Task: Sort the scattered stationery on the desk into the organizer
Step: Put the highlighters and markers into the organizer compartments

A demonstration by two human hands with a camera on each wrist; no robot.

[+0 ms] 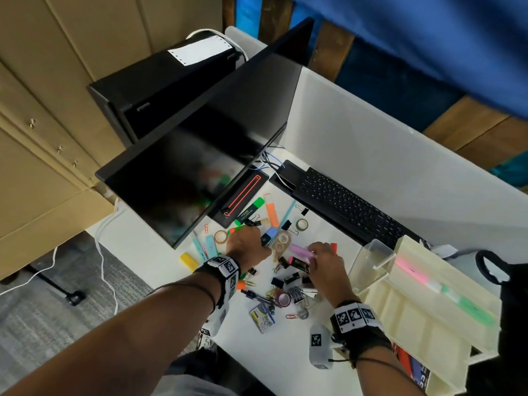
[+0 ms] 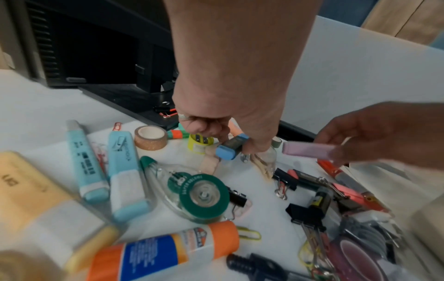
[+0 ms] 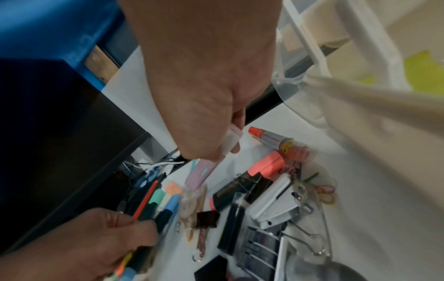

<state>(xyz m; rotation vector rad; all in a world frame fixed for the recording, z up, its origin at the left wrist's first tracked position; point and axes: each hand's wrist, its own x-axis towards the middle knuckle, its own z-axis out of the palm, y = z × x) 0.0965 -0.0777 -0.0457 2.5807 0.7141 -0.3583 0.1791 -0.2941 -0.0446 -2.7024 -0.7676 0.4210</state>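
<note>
Over clutter, both hands (image 1: 248,247) (image 1: 325,262) (curled) grip highlighters (image 2: 230,150) (image 2: 308,151).

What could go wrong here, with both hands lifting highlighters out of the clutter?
The left hand grips several markers at once, among them a blue-capped dark highlighter; one may slip out. The right hand holds a pale pink highlighter just above black binder clips, which it could scatter when it moves toward the cream plastic organizer.

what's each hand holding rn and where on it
Left hand pinches a blue-capped highlighter by its dark barrel; right hand holds a pink highlighter at one end.
</note>
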